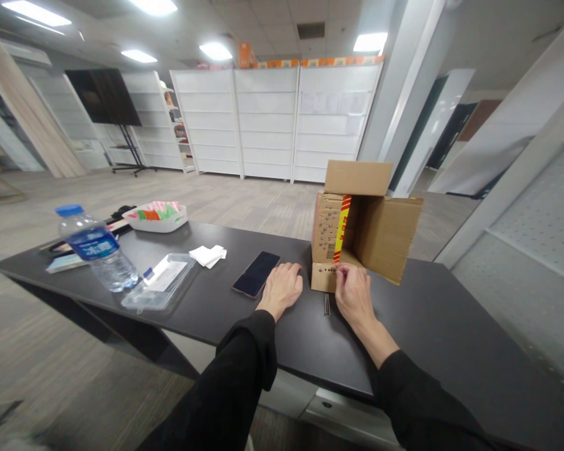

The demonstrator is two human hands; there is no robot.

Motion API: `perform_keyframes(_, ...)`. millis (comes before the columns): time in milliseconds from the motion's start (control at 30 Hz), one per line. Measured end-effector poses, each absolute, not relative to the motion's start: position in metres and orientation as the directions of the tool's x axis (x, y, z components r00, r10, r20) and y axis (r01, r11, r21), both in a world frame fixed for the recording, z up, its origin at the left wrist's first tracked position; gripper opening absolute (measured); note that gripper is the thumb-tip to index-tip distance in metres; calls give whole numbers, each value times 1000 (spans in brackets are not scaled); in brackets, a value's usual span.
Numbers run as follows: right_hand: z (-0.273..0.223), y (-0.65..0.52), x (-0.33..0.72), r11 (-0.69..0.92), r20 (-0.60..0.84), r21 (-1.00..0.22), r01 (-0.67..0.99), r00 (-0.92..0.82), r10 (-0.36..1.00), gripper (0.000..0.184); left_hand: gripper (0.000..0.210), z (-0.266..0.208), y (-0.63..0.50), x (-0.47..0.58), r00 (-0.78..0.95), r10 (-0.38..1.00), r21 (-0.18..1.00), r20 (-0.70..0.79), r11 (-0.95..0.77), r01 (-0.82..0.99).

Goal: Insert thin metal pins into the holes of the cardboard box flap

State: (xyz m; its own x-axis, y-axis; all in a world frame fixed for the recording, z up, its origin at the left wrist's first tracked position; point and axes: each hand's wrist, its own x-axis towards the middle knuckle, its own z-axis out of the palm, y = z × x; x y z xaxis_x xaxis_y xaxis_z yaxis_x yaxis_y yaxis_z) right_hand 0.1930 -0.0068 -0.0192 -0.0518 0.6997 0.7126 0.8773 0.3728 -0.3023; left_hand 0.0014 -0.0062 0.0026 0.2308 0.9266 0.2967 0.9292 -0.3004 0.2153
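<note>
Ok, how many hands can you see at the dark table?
2. The left hand is beside the phone; the right hand is at the lower front of the cardboard box. No others show.

1. Box (326, 219): brown cardboard, open toward the viewer, flaps spread; red-and-yellow tape (342, 228) edges its left panel, which is covered in spots; dark dots cross its lower flap (320, 275).
2. Pins (328, 305): thin, side by side on the table (432, 326), just before that flap.
</note>
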Motion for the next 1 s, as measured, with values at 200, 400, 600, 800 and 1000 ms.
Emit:
perform_keyframes(200,-22,-9,195,505,731,-459,731,-13,683,18,29,1,-5,1,233,922,199,309,-302,932)
perform_keyframes(400,-22,-17,191,518,687,-534,668,-13,726,18,26,2,-5,2,221,926,191,307,-288,939)
perform_keyframes(600,-24,-17,193,507,659,-494,707,-76,749,19,25,4,-6,2,221,925,185,309,-286,940)
perform_keyframes(800,-19,-30,189,532,600,-298,792,-278,750,17,25,5,-7,2,221,929,169,297,-279,945)
perform_keyframes(1000,-16,-40,181,567,531,-162,807,-413,740,20,25,3,-6,2,227,923,155,309,-285,946)
